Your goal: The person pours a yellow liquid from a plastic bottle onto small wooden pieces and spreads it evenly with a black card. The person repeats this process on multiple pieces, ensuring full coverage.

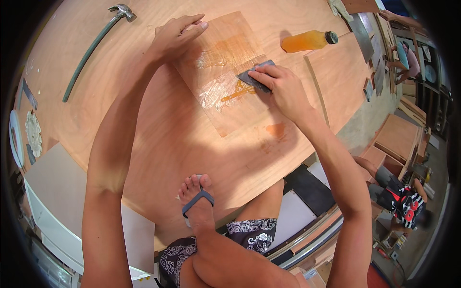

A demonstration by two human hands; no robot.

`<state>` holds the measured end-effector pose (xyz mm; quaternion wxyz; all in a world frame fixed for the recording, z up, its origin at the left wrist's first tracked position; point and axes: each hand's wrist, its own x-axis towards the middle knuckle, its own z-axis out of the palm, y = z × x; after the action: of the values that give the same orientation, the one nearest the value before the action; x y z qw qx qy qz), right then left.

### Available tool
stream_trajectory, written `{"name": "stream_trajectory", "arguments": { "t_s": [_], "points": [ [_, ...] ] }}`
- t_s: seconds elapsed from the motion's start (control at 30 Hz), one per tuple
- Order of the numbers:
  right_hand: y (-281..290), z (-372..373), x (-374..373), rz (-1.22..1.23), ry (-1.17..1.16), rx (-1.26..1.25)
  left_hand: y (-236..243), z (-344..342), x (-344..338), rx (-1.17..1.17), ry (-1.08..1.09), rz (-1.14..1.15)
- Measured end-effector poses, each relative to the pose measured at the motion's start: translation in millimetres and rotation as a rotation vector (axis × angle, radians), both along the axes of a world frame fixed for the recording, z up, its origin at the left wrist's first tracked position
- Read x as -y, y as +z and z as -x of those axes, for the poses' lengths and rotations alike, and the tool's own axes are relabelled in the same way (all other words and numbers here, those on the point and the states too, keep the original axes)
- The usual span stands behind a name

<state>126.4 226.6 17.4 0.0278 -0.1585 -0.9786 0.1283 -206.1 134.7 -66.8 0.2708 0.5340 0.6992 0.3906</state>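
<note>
My right hand (284,90) grips a dark grey flat scraper (259,77), its edge against a thin square sheet of wood (228,115). Streaks of orange glue (238,92) lie on that sheet beside the scraper, and a glossy wet film covers part of its surface. At the sheet's far left edge is my left hand (178,36), fingers stretched out and holding nothing; whether it presses on the sheet I cannot tell. A clear bottle of orange liquid (307,42) with a black cap lies on its side, right of the sheet.
Everything rests on a large plywood board (158,129), where my sandalled foot (198,201) also stands. A hammer (98,50) lies far left. Another wood panel (338,77) is at the right. An orange smear (274,130) marks the board. Two other people are at the right, one crouching (403,201).
</note>
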Motion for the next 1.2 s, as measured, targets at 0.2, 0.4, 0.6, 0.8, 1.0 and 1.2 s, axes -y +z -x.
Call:
{"name": "stream_trajectory", "arguments": {
  "t_s": [0.2, 0.4, 0.6, 0.8, 1.0, 1.2],
  "points": [
    [12, -33, 23, -0.017, -0.048, 0.063, -5, -3, -1, -0.033, 0.020, -0.006],
    [31, -36, 31, -0.002, -0.209, 0.063, 8, -1, 3, -0.088, -0.019, 0.076],
    [2, -31, 83, -0.193, -0.267, 0.098, 28, 9, 10, -0.288, -0.272, 0.100],
    [25, -30, 82, -0.043, -0.346, 0.081, 54, -6, 32, -0.490, -0.501, 0.198],
    [26, -28, 80, -0.024, -0.391, 0.018, 56, -38, 40, -0.616, -0.414, 0.263],
    [29, -24, 69, 0.053, -0.498, 0.063, 46, -27, 48, -0.648, -0.476, 0.147]
  ]
}}
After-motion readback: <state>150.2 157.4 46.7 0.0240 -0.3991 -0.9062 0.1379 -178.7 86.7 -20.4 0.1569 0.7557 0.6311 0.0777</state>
